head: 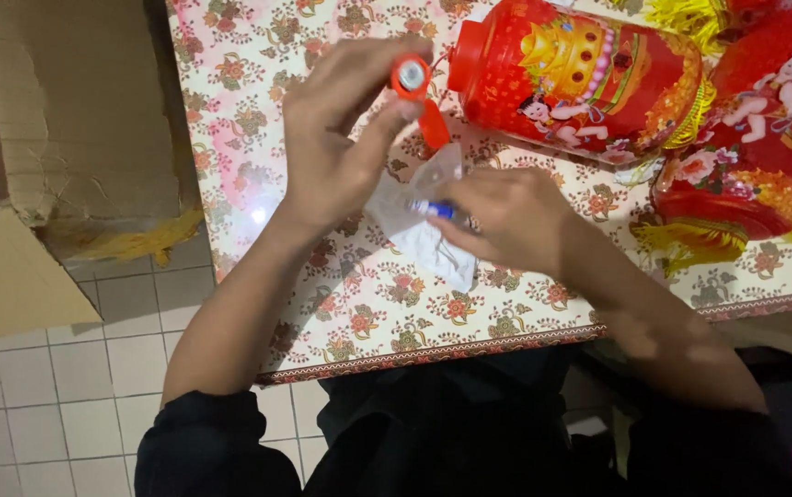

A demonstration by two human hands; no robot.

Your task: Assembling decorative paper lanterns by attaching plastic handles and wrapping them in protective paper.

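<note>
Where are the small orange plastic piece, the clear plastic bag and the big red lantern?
small orange plastic piece (412, 77), head view, round end
clear plastic bag (414, 225), head view, crumpled middle
big red lantern (589, 78), head view, printed side

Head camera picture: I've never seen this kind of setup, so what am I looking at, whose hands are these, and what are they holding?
There is one view, from a camera worn on a person's head, looking down at their own bare hands. The left hand pinches a small red plastic part with a silver centre. The right hand holds a small blue-tipped item against a clear plastic bag. They work over a table with a floral cloth. Two red decorated lanterns with yellow fringe lie on it. A cardboard box stands on the tiled floor.
</note>
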